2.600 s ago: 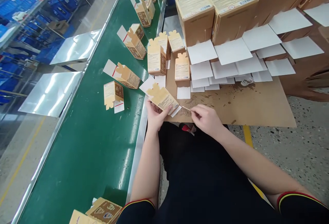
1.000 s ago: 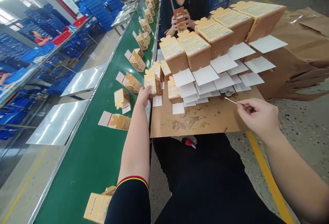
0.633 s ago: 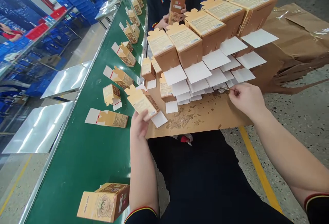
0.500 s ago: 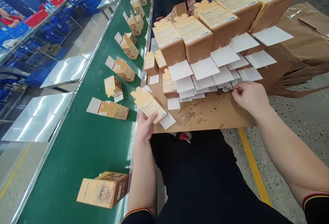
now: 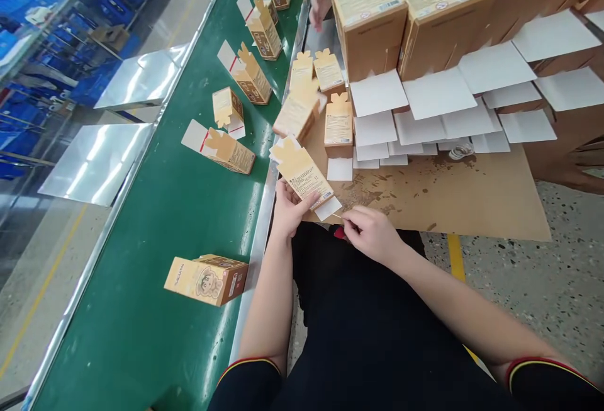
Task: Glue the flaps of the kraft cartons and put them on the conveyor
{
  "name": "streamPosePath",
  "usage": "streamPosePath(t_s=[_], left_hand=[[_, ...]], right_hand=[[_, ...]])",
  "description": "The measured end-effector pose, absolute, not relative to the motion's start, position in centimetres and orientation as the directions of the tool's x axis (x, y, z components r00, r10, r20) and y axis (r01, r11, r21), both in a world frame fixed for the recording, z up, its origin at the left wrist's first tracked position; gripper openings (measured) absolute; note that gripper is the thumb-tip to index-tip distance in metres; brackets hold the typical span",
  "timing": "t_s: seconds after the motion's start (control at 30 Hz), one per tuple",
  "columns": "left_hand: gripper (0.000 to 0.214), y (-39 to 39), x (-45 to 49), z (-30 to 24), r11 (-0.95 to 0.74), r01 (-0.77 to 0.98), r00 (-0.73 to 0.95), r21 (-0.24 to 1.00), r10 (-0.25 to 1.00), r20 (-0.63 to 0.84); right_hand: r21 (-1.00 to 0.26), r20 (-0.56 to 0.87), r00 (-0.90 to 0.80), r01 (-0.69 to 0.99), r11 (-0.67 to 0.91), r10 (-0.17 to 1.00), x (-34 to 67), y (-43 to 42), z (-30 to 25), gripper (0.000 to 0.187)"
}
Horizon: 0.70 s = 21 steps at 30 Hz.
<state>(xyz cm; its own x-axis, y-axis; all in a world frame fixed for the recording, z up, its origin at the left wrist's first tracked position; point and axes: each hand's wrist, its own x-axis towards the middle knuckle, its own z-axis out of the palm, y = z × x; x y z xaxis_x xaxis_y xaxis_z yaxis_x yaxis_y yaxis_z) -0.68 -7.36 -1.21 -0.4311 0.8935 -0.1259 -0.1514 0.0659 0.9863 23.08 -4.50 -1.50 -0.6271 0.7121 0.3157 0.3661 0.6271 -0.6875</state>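
My left hand (image 5: pixel 291 209) is closed around a small tan cardboard box (image 5: pixel 304 175), thumb on its printed face. The box is tilted, with a scalloped flap at its far end and a white flap (image 5: pixel 328 208) at its near end. Close to that white flap, my right hand (image 5: pixel 370 230) pinches a thin pale stick-like piece (image 5: pixel 336 214), too small to name exactly. Just beyond the held box, another tan box (image 5: pixel 298 112) appears blurred at the belt's edge. A small whitish coil (image 5: pixel 461 150) lies on the brown cardboard sheet (image 5: pixel 491 203).
Stacked tan boxes (image 5: pixel 370 33) with white flaps rise at the right. Left runs a green conveyor belt (image 5: pixel 141 310) carrying several cartons, one lying near me (image 5: pixel 205 279). A co-worker's hand (image 5: pixel 321 3) shows beyond the stack. Metal plates (image 5: pixel 94 159) adjoin the belt's far side.
My right hand has moved left from beside the coil to the held box, bringing the thin piece. The view has shifted closer to the stack. A blurred box has appeared beyond my left hand.
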Motion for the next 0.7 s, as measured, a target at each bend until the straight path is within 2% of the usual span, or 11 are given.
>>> streamPosePath(t_s=[0.17, 0.33, 0.53, 0.7], left_hand=[[0.088, -7.9, -0.4, -1.1, 0.067, -0.096, -0.396, 0.993, 0.913, -0.100], [0.093, -8.9, 0.5, -1.7, 0.029, 0.046, -0.402, 0.999, 0.916, -0.008], [0.087, -10.0, 1.0, -1.5, 0.051, 0.297, -0.396, 0.953, 0.915, 0.074], [0.084, -10.5, 1.2, -1.7, 0.073, 0.330, -0.392, 0.941, 0.918, 0.066]], right_hand=[[-0.675, 0.301, -0.642, 0.378, 0.633, 0.705, 24.0, -3.6, -2.0, 0.030], [-0.733, 0.383, -0.474, 0.367, 0.573, 0.793, 27.1, -3.3, -0.6, 0.024], [-0.783, 0.352, -0.364, 0.389, 0.485, 0.862, 29.8, -4.1, 0.4, 0.020], [-0.796, 0.330, -0.317, 0.413, 0.443, 0.889, 30.8, -4.5, 0.5, 0.019]])
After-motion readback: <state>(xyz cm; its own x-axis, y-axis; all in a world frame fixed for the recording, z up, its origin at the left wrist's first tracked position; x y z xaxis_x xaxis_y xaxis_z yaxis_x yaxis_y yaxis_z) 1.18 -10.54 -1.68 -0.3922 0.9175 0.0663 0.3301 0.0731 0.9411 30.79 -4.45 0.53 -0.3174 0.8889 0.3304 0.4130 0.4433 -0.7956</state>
